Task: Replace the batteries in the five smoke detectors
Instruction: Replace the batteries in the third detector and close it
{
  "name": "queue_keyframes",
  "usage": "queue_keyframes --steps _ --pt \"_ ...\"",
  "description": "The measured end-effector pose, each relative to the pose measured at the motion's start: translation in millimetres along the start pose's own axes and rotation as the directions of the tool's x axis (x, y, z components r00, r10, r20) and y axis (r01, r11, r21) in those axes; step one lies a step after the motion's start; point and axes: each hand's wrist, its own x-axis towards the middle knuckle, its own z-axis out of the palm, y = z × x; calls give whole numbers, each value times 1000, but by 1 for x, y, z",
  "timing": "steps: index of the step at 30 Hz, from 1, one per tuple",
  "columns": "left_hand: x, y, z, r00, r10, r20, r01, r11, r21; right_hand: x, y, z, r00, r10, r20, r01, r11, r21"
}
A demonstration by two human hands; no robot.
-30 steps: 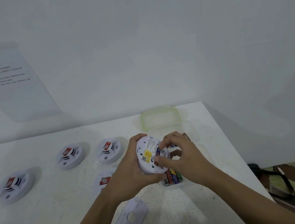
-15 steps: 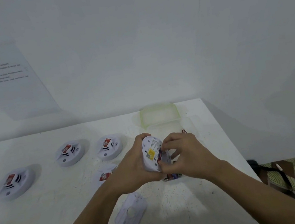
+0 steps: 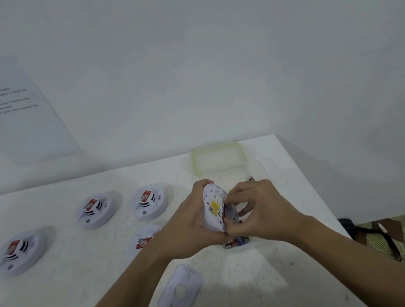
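1. A smoke detector [image 3: 214,206] is held in the air over the bench [image 3: 59,298], toward its right edge. It is tilted on edge, with its labelled back turned to the right hand [image 3: 267,209].
2. The left hand [image 3: 189,225] is wrapped round the detector from the left, its fingers [image 3: 201,185] curled over the rim and grasping it.
3. The right-hand fingers [image 3: 239,193] are bent and pinched onto the open back of the same detector, thumb low and the other fingertips high. Whether a battery is caught between them cannot be told.
4. A yellow label and a dark red strip are seen on the detector's back.
5. A few batteries [image 3: 235,243] are seen on the bench just below the hands, near the right edge, mostly hidden by the right hand.
6. A plastic lid [image 3: 217,157] with a yellow-green rim lies at the far right corner.
7. A white cover plate [image 3: 180,292] lies flat between the two forearms, toward the near edge.
8. Three more detectors are set face up on the left half: one [image 3: 21,253] nearest the left edge, and two [image 3: 97,209] [image 3: 150,201] closer to the far edge.
9. A fourth detector [image 3: 144,239] is partly hidden beneath the left forearm.
10. A printed sheet [image 3: 14,109] is fixed to the wall above the far edge; its text is too blurred to read.
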Motion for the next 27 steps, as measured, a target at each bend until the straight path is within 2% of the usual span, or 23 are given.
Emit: queue_keyframes --steps 11,16,19,23,25,27 --pt "10 -3 -2 999 -34 5 34 999 -9 4 8 -3 1000 -15 -5 15 1000 22" --pt "15 -5 -5 996 -34 -83 26 995 -93 6 15 -7 998 -54 30 54 998 -21" --pt "16 -4 -7 997 -19 -78 11 995 -104 6 18 -13 993 -95 70 98 994 -43" --pt "14 -3 -10 1000 7 -27 -9 996 -87 8 15 -23 980 -133 149 135 991 -7" --pt "12 -4 -10 1000 12 -19 -14 997 -81 8 13 -23 987 -110 116 106 994 39" --pt "9 -5 -8 1000 12 -23 -14 996 -91 8 9 -24 1000 6 25 -11 981 193"
